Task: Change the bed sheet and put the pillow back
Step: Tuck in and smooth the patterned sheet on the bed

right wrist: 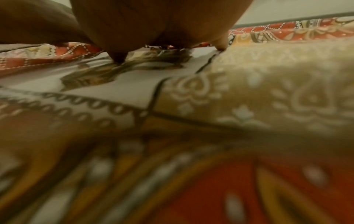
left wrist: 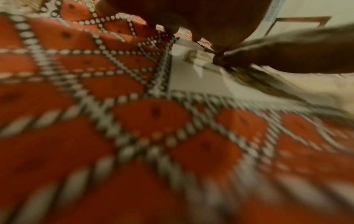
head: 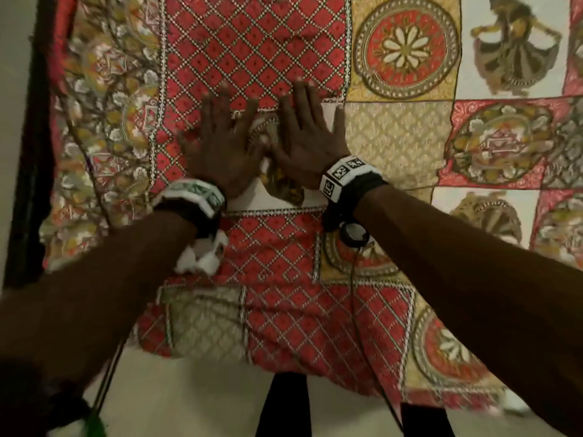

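A red, yellow and cream patterned bed sheet point(head: 258, 55) covers the bed across the head view. My left hand point(head: 220, 134) lies flat on it with fingers spread and straight. Right beside it my right hand point(head: 307, 127) also lies flat, fingers straight, the thumbs close together. In the left wrist view the bed sheet point(left wrist: 134, 121) fills the blurred frame and my right hand point(left wrist: 287, 56) shows at the right. In the right wrist view my right hand point(right wrist: 153, 27) presses down on the bed sheet point(right wrist: 268, 91). No pillow is in view.
The sheet's near edge point(head: 284, 367) hangs over the bed side above a pale floor point(head: 195, 402). A dark bed frame point(head: 31, 152) runs along the left. A thin cable point(head: 356, 294) hangs from my right wrist.
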Demonstrator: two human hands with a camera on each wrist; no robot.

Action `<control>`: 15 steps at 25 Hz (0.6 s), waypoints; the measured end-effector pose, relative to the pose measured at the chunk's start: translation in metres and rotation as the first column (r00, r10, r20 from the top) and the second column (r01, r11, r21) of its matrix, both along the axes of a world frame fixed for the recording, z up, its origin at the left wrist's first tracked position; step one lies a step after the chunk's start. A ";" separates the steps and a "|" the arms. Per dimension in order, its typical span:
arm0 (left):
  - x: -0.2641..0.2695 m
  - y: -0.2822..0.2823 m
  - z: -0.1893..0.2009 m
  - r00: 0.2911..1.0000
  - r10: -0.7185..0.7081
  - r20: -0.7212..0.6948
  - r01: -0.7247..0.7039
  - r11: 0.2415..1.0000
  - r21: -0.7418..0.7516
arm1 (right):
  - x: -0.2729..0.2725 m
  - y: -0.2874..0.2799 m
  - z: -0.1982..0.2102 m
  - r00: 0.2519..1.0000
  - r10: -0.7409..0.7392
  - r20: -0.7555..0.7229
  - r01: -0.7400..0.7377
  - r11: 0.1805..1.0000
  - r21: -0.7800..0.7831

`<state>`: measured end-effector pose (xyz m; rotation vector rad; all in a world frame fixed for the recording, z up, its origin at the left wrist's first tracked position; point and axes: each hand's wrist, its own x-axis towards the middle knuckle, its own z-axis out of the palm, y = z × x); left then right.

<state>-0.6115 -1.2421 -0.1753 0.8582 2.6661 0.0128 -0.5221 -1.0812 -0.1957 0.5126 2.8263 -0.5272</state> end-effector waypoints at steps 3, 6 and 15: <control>0.099 -0.040 0.021 0.989 -0.099 0.110 0.099 0.995 0.001 | 0.051 -0.032 0.011 0.997 0.024 0.068 -0.025 1.000 0.003; 0.181 -0.093 0.029 0.971 -0.100 0.216 0.104 0.995 -0.006 | 0.122 -0.070 0.020 0.992 0.078 0.102 -0.076 0.997 -0.023; 0.279 -0.217 0.039 0.943 -0.263 0.205 0.295 0.944 -0.145 | 0.298 -0.175 0.041 0.926 0.362 0.109 -0.359 0.932 -0.047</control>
